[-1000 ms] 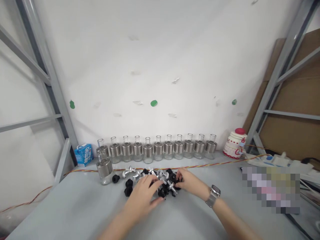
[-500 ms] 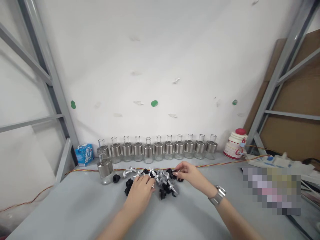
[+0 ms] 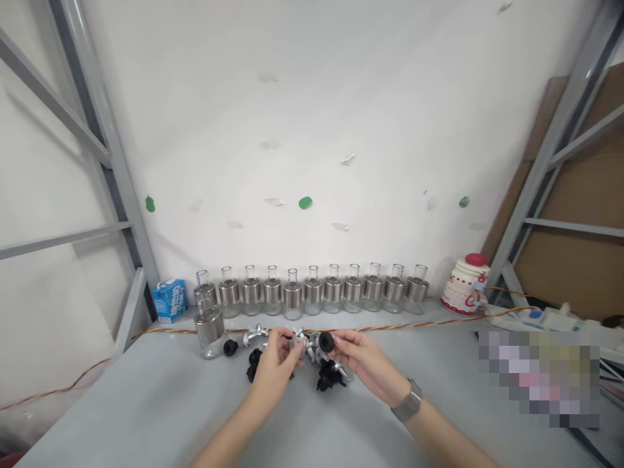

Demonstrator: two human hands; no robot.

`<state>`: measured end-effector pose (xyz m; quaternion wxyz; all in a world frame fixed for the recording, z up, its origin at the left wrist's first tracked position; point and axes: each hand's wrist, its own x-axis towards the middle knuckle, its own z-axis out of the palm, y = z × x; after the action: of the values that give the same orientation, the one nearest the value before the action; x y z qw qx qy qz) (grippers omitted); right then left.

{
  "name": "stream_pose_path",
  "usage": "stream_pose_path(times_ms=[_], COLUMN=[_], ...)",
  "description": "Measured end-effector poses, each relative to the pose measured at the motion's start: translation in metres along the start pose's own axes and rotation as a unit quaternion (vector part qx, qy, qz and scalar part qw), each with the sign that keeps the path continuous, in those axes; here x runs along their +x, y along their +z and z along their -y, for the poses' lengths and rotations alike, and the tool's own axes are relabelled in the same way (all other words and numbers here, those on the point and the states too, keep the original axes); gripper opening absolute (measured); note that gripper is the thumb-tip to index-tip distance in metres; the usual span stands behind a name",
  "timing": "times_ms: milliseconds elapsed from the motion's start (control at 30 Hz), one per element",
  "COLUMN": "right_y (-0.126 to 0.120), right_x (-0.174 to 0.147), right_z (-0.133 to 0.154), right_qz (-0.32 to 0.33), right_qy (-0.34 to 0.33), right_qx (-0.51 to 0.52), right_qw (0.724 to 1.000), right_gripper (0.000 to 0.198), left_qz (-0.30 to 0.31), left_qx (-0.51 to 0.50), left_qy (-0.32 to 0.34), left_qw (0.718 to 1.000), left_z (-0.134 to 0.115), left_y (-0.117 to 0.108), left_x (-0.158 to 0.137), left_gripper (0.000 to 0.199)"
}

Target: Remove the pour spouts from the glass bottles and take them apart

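Note:
My right hand (image 3: 365,361) pinches a black ribbed stopper (image 3: 326,342), its round end with a hole turned towards me. Fingers and thumb of my left hand (image 3: 275,367) are closed on a silver pourer spout (image 3: 298,342), partly covered by the fingertips. Both hands are over a loose pile of silver spouts (image 3: 342,372) and black stoppers (image 3: 327,377) on the grey table. To the left of the pile lie another silver spout (image 3: 255,334) and a single black stopper (image 3: 231,348). A glass bottle with a metal sleeve (image 3: 209,328) stands upright beyond them.
A row of similar bottles (image 3: 293,296) lines the white wall. Before them runs a twisted red-yellow wire (image 3: 419,324). A blue carton (image 3: 170,301) stands at the left, a cake-shaped jar (image 3: 465,286) at the right. Grey metal posts (image 3: 110,188) frame both sides.
My right hand has lifted a black stopper from the pile and moved left. My left hand has turned and now pinches a silver spout. The view has shifted slightly.

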<state>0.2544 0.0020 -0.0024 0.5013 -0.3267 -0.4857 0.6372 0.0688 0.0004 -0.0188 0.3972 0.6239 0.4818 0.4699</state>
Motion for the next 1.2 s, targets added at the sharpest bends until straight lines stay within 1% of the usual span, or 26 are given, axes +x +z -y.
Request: stream_pose_path(times_ms=[33,67,133,233,300,400,500,567,667,733,800,900,1033,1100,1200], right_y=[0.004,0.009,0.017,0.026,0.031,0.036,0.038,0.038,0.035,0.033,0.032,0.029,0.025,0.024,0.024], right_x=[0.0,-0.001,-0.002,-0.007,-0.011,-0.016,-0.018,-0.017,-0.015,-0.013,-0.012,-0.011,-0.011,-0.011,-0.011], right_z=[-0.003,-0.006,-0.014,-0.025,-0.029,-0.03,-0.029,-0.03,-0.032,-0.033,-0.033,-0.033,-0.033,-0.033,-0.033], right_qz=[-0.01,-0.02,-0.034,-0.043,-0.045,-0.029,-0.023,-0.034,-0.063,-0.08,-0.091,-0.103,-0.119,-0.116,-0.094], right_qy=[-0.011,-0.024,-0.055,-0.12,-0.171,-0.235,-0.279,-0.291,-0.285,-0.271,-0.252,-0.235,-0.237,-0.239,-0.237], right_qx=[-0.007,-0.02,-0.065,-0.166,-0.233,-0.316,-0.358,-0.362,-0.353,-0.335,-0.308,-0.273,-0.278,-0.278,-0.249], right_qw=[1.0,0.999,0.996,0.978,0.956,0.919,0.891,0.885,0.889,0.899,0.913,0.927,0.923,0.923,0.934], right_gripper=[0.027,0.027,0.025,0.018,0.014,0.016,0.019,0.018,0.015,0.015,0.015,0.015,0.016,0.016,0.016], left_qz=[0.005,0.013,0.021,0.021,0.016,0.007,0.017,0.032,0.032,0.031,0.044,0.05,0.017,0.013,0.014], left_qx=[-0.083,-0.145,-0.208,-0.221,-0.222,-0.227,-0.257,-0.286,-0.305,-0.296,-0.284,-0.257,-0.169,-0.139,-0.123], left_qy=[-0.034,-0.059,-0.091,-0.114,-0.123,-0.126,-0.114,-0.109,-0.112,-0.112,-0.101,-0.062,-0.005,0.007,0.03], left_qw=[0.996,0.988,0.974,0.968,0.967,0.966,0.96,0.951,0.945,0.948,0.953,0.963,0.986,0.99,0.992], left_z=[0.0,0.0,0.001,0.002,0.003,0.002,0.0,-0.002,-0.002,-0.003,-0.004,-0.007,-0.01,-0.01,-0.006], left_y=[0.001,0.002,0.004,0.008,0.01,0.012,0.011,0.01,0.006,0.002,0.0,0.0,0.005,0.008,0.01], left_x=[0.001,0.003,0.004,0.004,0.002,-0.001,-0.003,-0.004,-0.003,-0.001,-0.001,-0.003,-0.011,-0.014,-0.017], left_gripper=[0.033,0.036,0.038,0.039,0.039,0.035,0.034,0.034,0.034,0.034,0.036,0.038,0.039,0.043,0.049])
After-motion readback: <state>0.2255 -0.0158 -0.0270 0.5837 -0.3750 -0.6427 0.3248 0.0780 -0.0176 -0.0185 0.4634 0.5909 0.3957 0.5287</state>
